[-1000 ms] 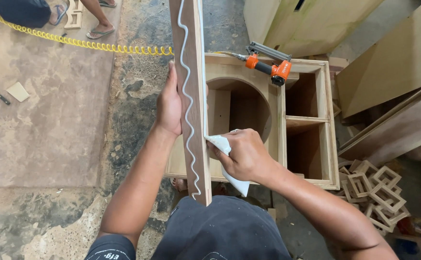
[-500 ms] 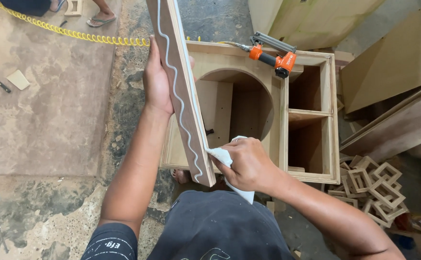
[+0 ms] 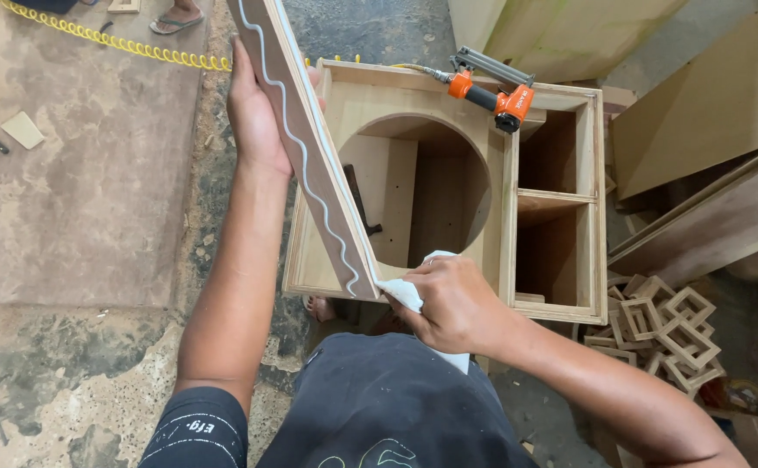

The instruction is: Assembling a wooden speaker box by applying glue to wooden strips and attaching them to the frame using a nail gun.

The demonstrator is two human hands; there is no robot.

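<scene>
Hidden and cut-off parts

The board [image 3: 309,147] is cut off by the top edge, and its far face is hidden. The left hand [image 3: 257,113] is partly hidden behind it; the fingers are not seen. The bag [image 3: 413,299] is mostly covered by the right hand [image 3: 452,303], and its nozzle is too small to be made out. The box [image 3: 474,191] interior is lost in shadow. A foot [image 3: 175,19] is cropped at the top.

Pale wooden board [image 3: 305,147] with white wavy line; orange nail gun [image 3: 491,91].
</scene>
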